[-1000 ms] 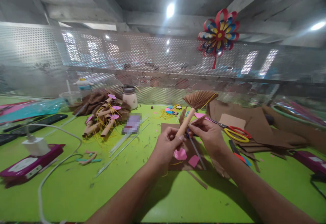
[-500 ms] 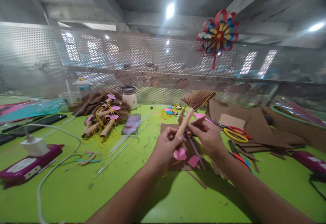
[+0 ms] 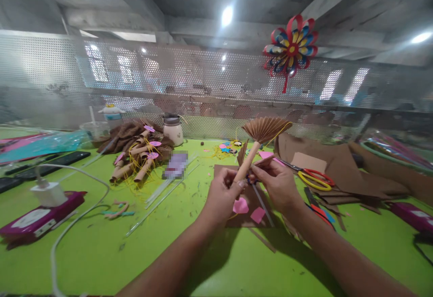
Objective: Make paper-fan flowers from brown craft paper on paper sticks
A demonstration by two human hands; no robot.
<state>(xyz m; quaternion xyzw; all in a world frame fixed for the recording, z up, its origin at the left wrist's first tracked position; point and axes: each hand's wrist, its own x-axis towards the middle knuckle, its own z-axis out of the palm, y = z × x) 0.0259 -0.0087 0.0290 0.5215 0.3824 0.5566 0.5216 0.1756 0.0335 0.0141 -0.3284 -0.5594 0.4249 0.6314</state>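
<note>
My left hand [image 3: 225, 194] is closed round the lower part of a tan paper tube [image 3: 248, 159], which leans up to the right. At its top spreads a pleated brown paper fan [image 3: 265, 130] with yellow string along its edge. Close beside the tube, my right hand [image 3: 279, 182] pinches a smaller folded brown paper piece [image 3: 263, 162]; its fingertips are partly hidden. Below both hands lie a brown paper sheet [image 3: 248, 218], pink paper pieces [image 3: 258, 215] and a thin clear stick [image 3: 265, 207].
Red-and-yellow scissors [image 3: 316, 180] lie right, by brown paper sheets [image 3: 365, 175]. A pile of paper tubes with string [image 3: 145, 168] is at left, near a jar [image 3: 172, 129]. A power strip [image 3: 43, 218] with a white cable sits front left. A paper flower [image 3: 292, 49] hangs above.
The pleated fan has tilted a little and shows more of its folded face. Both hands keep nearly the same place and hold; the whole view has shifted slightly.
</note>
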